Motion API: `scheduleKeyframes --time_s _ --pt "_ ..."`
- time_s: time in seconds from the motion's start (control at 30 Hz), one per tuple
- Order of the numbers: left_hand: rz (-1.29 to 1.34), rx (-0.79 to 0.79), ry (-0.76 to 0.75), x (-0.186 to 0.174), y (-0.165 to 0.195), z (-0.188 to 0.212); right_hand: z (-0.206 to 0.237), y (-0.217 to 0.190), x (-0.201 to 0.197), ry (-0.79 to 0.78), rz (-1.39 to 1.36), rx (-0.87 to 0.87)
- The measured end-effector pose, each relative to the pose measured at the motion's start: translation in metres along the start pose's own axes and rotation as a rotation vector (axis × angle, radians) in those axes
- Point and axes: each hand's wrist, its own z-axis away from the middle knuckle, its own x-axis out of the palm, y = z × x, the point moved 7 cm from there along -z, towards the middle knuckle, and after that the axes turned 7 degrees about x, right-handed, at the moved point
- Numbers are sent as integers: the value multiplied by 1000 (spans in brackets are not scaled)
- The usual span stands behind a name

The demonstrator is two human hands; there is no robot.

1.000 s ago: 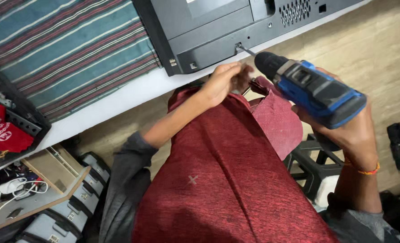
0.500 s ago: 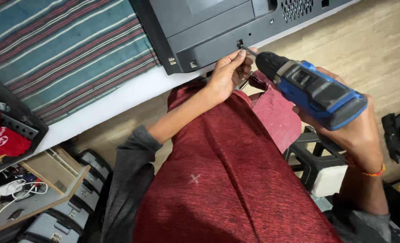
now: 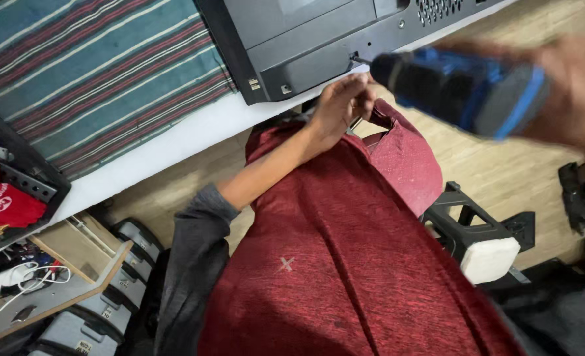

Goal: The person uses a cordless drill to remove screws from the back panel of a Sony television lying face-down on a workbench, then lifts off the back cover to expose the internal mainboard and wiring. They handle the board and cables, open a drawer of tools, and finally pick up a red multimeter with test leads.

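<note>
The blue cordless drill (image 3: 460,89), motion-blurred, has its bit at the dark panel's (image 3: 319,39) lower edge on the white table (image 3: 174,142). The right hand (image 3: 569,86) grips it, smeared. The left hand (image 3: 338,105) curls just below; its contents are indiscernible.

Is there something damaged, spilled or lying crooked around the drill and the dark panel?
Nothing stands out. The blue drill in the right hand is blurred, its bit at the dark panel on the white table; the left hand rests just below. No spill or damage shows.
</note>
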Motion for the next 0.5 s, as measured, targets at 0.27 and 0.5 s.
scheduleKeyframes --time_s 0.27,0.5 --pt "-106 -32 0 0 6 16 -17 -11 -53 457 -447 -477" --pt "-92 8 49 7 20 11 9 -1 -30 348 -349 -217"
